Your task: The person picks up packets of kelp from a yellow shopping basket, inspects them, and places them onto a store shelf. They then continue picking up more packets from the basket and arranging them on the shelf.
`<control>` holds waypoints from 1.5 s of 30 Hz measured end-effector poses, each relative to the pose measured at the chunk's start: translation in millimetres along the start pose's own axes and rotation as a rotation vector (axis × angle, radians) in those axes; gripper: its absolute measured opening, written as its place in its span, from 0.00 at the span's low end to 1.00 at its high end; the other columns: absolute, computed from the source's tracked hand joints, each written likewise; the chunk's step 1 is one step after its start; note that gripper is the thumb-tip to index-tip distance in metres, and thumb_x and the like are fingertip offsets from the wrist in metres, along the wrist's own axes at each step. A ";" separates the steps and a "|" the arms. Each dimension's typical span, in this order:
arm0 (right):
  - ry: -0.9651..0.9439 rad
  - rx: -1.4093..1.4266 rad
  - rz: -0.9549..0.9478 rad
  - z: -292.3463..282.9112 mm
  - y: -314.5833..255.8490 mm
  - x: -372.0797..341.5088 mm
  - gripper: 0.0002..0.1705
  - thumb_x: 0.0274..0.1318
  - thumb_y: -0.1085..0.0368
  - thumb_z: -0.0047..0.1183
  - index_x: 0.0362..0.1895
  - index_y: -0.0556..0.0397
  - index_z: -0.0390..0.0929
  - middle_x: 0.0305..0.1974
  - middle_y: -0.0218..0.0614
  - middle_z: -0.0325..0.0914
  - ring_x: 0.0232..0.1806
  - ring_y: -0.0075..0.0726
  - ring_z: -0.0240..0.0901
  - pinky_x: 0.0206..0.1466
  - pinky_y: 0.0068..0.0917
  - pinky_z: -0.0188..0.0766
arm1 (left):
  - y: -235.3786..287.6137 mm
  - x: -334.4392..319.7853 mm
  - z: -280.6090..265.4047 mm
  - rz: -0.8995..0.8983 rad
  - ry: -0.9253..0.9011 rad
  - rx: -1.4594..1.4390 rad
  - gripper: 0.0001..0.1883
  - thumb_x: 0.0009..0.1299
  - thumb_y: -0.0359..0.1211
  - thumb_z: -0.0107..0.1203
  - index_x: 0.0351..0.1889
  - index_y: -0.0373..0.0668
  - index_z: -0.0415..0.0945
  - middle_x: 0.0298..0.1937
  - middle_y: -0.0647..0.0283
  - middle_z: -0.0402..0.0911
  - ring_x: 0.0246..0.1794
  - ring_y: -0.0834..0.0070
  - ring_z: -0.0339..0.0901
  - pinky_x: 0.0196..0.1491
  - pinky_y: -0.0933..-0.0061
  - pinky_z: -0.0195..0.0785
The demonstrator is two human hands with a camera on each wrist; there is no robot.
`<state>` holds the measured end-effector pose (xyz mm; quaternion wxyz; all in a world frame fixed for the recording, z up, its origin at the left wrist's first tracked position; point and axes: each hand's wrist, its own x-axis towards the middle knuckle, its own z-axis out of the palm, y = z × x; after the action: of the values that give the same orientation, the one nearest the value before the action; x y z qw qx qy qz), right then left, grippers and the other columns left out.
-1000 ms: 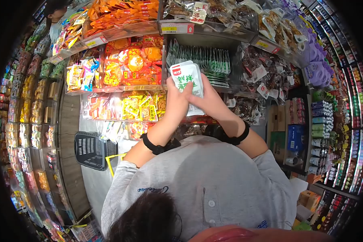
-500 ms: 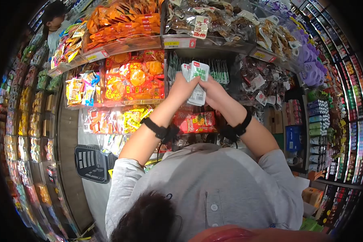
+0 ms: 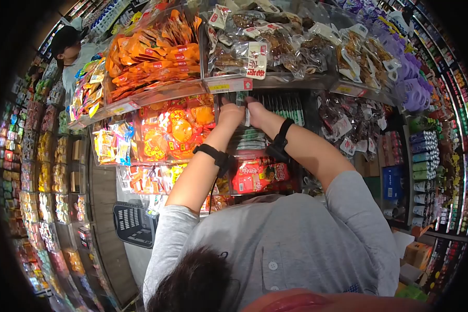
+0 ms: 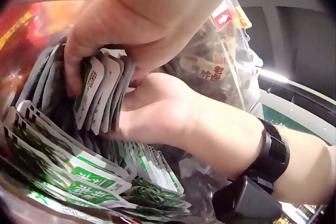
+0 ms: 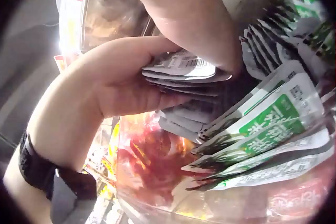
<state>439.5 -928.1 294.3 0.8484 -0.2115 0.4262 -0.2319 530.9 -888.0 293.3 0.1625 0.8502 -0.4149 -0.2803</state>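
1. Your left hand grips one side of a small stack of packets, its fingers bent down over the face of the nearest one.
2. Your right hand holds the same stack from the opposite side; the right wrist view shows its fingers pressed over the packets, with your left palm behind them. Some of your fingertips are hidden by the stack and by the hands themselves.
3. The stack is between your two hands, inside a compartment of the display, just above rows of matching green-and-white packets. The rows fan out and lean against one another.
4. You have a black band on each wrist, each with a dark block attached.
5. On the left of that compartment you have red and yellow packs; on its right, dark clear-wrapped packs.
6. Above your hands runs a shelf edge with a price label. Over it sit orange packets and clear packs of brown food.
7. Below your forearms lie red packs.
8. A black basket is on the floor to your left, and another person in a dark cap is farther off on that side.
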 end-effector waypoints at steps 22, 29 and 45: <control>0.275 -0.870 -0.457 -16.5 14.0 29.7 0.21 0.58 0.62 0.39 0.54 0.56 0.67 0.50 0.47 0.70 0.52 0.44 0.66 0.52 0.32 0.62 | -7.6 -64.0 14.5 0.396 0.287 0.349 0.42 0.59 0.47 0.52 0.61 0.23 0.49 0.64 0.33 0.49 0.63 0.45 0.50 0.66 0.53 0.38; 0.189 -0.646 -0.341 -4.5 2.2 -11.7 0.23 0.58 0.59 0.42 0.56 0.55 0.65 0.51 0.44 0.70 0.53 0.42 0.65 0.53 0.32 0.60 | -2.4 -93.2 -2.1 0.482 0.168 0.394 0.41 0.59 0.47 0.54 0.63 0.30 0.50 0.66 0.45 0.50 0.67 0.51 0.47 0.66 0.55 0.42; 0.135 -0.628 -0.285 -30.7 8.5 39.1 0.15 0.58 0.60 0.43 0.50 0.47 0.71 0.37 0.34 0.74 0.34 0.32 0.67 0.37 0.27 0.65 | -5.6 -98.9 12.4 0.375 0.186 0.611 0.28 0.61 0.43 0.50 0.57 0.38 0.65 0.67 0.55 0.54 0.68 0.58 0.48 0.66 0.58 0.44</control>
<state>436.8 -948.7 248.3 0.6710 -0.5034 0.4983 -0.2191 477.5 -806.4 314.4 -0.0134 0.7906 -0.6115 -0.0303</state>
